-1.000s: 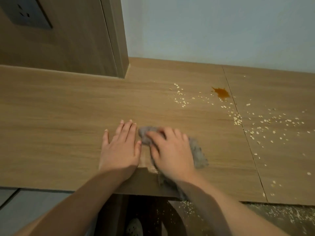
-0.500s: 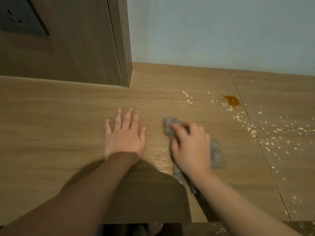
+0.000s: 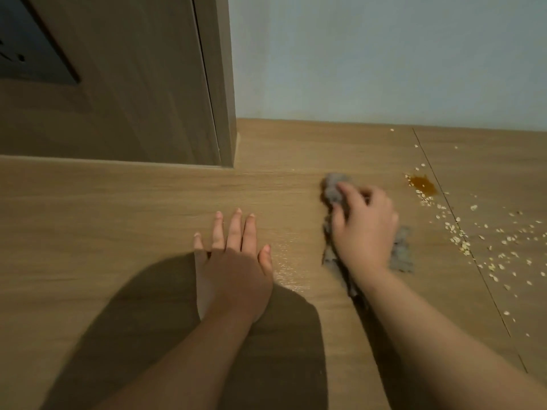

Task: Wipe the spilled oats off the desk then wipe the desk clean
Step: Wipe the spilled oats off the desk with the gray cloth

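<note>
The light brown wooden desk had a thin seam across its right part. Pale oats lay scattered along this seam and right of it, a few touching a small amber stain. A crumpled grey cloth lay on the desk left of the oats, gripped under the right hand. A wet streak shone just left of it.
</note>
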Tool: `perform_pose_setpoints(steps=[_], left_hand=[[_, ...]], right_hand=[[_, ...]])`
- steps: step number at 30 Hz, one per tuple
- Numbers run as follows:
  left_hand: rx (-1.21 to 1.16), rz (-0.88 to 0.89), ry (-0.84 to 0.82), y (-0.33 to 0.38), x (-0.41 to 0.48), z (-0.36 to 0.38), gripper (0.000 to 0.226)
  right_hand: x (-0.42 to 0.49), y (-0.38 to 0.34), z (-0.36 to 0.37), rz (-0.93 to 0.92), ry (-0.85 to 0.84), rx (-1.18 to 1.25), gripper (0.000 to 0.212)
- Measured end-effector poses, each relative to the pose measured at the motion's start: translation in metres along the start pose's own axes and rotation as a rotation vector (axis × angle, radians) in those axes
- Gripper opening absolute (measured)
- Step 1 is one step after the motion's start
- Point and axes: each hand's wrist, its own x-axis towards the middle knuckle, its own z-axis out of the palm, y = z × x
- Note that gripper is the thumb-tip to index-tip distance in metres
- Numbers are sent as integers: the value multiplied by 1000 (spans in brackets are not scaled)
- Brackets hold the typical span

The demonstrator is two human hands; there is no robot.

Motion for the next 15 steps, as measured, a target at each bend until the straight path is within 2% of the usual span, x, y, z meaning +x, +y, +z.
perform_pose_setpoints(steps=[2, 3, 6, 8, 13, 15], left_hand=[[-34, 2, 1, 0, 0, -2, 63], [-45, 5, -2, 0, 0, -3, 59], [-44, 26, 28, -2, -1, -3, 65], [-38, 31, 36, -3, 0, -2, 70], [-30, 42, 94, -5, 2, 5, 59], [-22, 40, 121, -5, 2, 7, 57]], right_hand=[[-12, -35, 13, -290, -63, 26, 33], [-6, -50, 19, -354, -115, 31, 33], [36, -70, 36, -335, -199, 29, 38], [65, -67, 45, -262, -207, -2, 38], [112, -14, 35, 212, -90, -107, 38], [107, -7, 30, 287, -70, -88, 39]])
